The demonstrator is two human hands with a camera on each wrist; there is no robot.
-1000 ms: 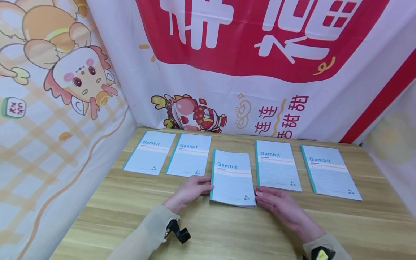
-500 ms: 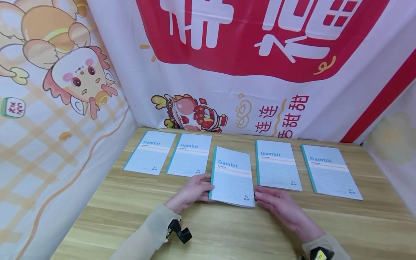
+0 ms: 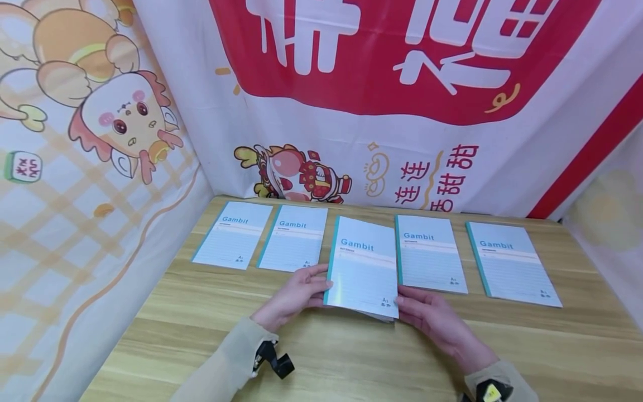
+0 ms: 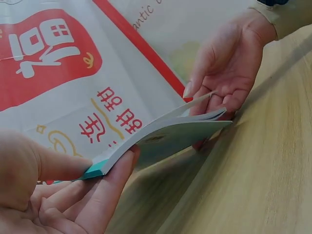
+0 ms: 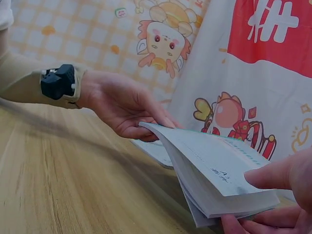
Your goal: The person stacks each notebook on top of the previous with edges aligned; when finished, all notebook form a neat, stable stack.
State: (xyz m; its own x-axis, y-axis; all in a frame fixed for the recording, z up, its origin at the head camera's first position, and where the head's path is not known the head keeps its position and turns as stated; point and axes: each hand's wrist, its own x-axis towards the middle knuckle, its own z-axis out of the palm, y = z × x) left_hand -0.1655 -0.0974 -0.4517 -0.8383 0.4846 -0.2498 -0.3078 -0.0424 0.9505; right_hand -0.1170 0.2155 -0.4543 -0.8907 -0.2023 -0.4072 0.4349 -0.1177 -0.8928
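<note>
A pale blue notebook (image 3: 361,268) with a teal spine and "Gambit" on its cover is held between both hands, tilted and raised off the table. My left hand (image 3: 296,290) pinches its spine, thumb on the cover and fingers underneath, as the left wrist view shows at the teal spine (image 4: 97,169). At the opposite edge, my right hand (image 3: 432,315) has its thumb on the cover and its fingers below. Near the lower right corner the cover bows away from the pages (image 5: 234,207), which fan apart a little.
Two matching notebooks lie flat on the left, an outer one (image 3: 233,234) and an inner one (image 3: 293,237). Two more lie on the right, one inner (image 3: 431,254) and one outer (image 3: 513,263). Behind the wooden table (image 3: 326,357) hangs a printed cloth (image 3: 372,151).
The middle notebook has risen and tilted, its far edge shifting up in the head view. Its cover now parts from the pages at the near edge. The other notebooks stay put.
</note>
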